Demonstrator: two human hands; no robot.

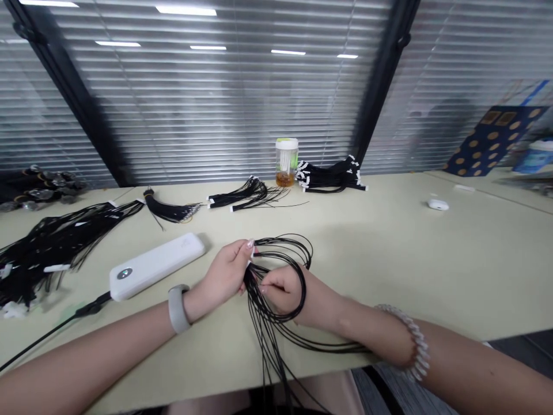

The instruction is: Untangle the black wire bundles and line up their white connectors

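Observation:
A bundle of thin black cables [276, 314] loops over the near part of the table, its loose ends hanging past the front edge. My left hand [231, 268] is closed on the bundle's gathered end, where small white pieces show beside the thumb. Just to the right, my right hand [285, 288] has its thumb and forefinger pinched together among the cables, and a round loop of cable passes over its fingers. Whatever lies between those fingertips is too small to make out. Left of my left hand lies a white power bank [158, 265] with a black lead plugged in.
More black cable bundles lie at left [64, 236] and back [246, 193]. A white-lidded jar [286, 161] stands beside a stack of cables with white connectors [330, 174]. A white earbud case [438, 204] is at right. Window blinds [233, 104] rise behind the table [410, 259].

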